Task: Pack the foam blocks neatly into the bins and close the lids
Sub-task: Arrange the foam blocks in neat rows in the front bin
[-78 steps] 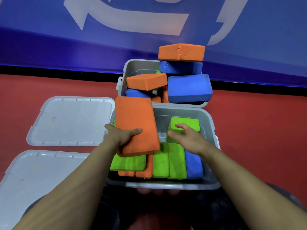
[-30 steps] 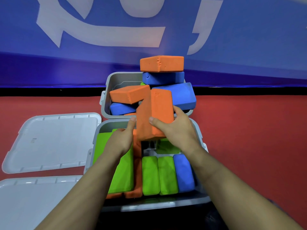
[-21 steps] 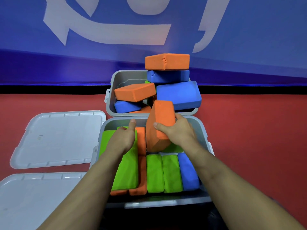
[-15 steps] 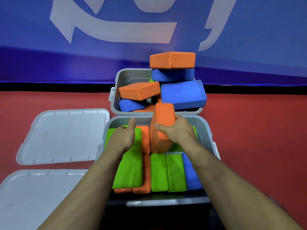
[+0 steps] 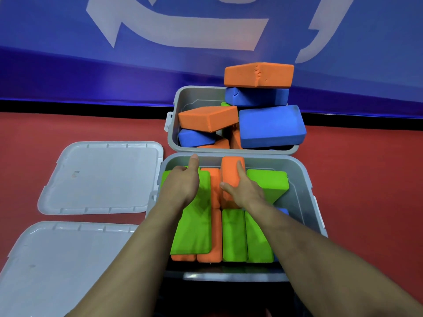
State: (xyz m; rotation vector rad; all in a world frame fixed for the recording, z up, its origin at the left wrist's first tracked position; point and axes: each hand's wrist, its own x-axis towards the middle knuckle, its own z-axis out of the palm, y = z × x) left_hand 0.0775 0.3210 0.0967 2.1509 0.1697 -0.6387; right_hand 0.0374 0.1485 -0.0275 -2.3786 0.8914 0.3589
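You've pushed the orange block [image 5: 231, 177] down into the near bin [image 5: 304, 179], right hand [image 5: 246, 191] gripping it, left hand [image 5: 183, 184] flat and open.

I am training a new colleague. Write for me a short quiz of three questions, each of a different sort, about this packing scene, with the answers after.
1. True or false: a lid is already closed on the near bin.
2. Which colour is the block that the right hand pushes down? A) blue B) orange C) green
3. Fill in: the left hand rests on a ____ block.

Key
1. False; both lids lie on the floor, left of the bins.
2. B; the orange block stands on edge in the near bin.
3. green
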